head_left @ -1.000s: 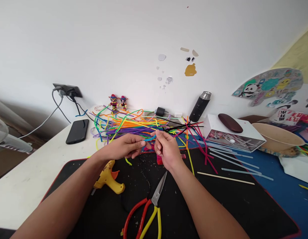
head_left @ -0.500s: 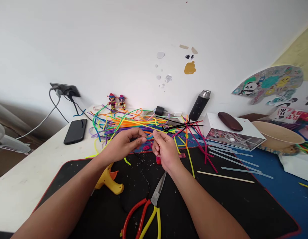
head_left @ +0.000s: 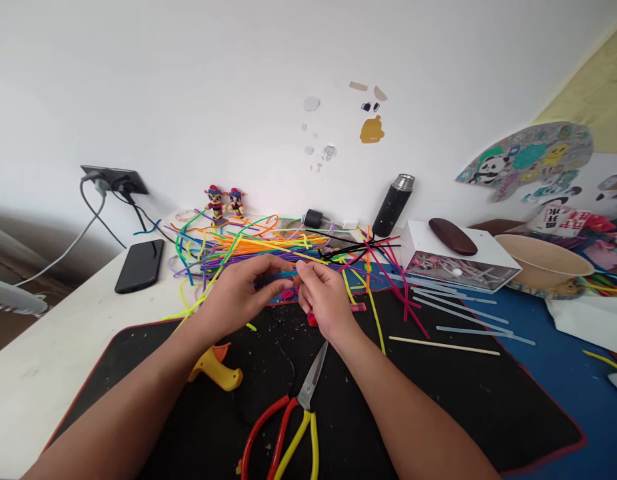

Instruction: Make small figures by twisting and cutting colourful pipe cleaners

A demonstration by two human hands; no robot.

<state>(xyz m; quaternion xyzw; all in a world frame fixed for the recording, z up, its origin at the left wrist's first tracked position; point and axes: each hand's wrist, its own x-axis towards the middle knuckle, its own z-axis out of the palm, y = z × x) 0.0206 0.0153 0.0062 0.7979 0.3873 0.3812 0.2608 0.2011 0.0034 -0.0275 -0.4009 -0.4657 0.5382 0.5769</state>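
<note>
Just in front of the heap of pipe cleaners, my right hand (head_left: 326,297) is closed in a pinch on a short blue pipe cleaner (head_left: 288,274). Facing it from the left is my left hand (head_left: 243,290), its thumb and forefinger curved with a gap between them, close to the blue piece. Its other fingers are hidden. Below the hands, scissors (head_left: 308,393) with red and yellow handles lie on the black mat (head_left: 428,407). A yellow glue gun (head_left: 218,372) lies partly hidden beneath my left forearm. A small red piece (head_left: 312,320) sits beside my right hand.
Colourful pipe cleaners (head_left: 268,245) are heaped along the wall. Behind them stand two small figurines (head_left: 215,201) and a black flask (head_left: 393,207). A phone (head_left: 139,265) lies left. Right are a white box (head_left: 461,268), a bowl (head_left: 543,257), translucent sticks (head_left: 463,310) and a wooden stick (head_left: 443,345).
My left thumb and forefinger have spread apart at the blue pipe cleaner. My right hand keeps its pinch. The whole view has shifted slightly, so everything appears further left.
</note>
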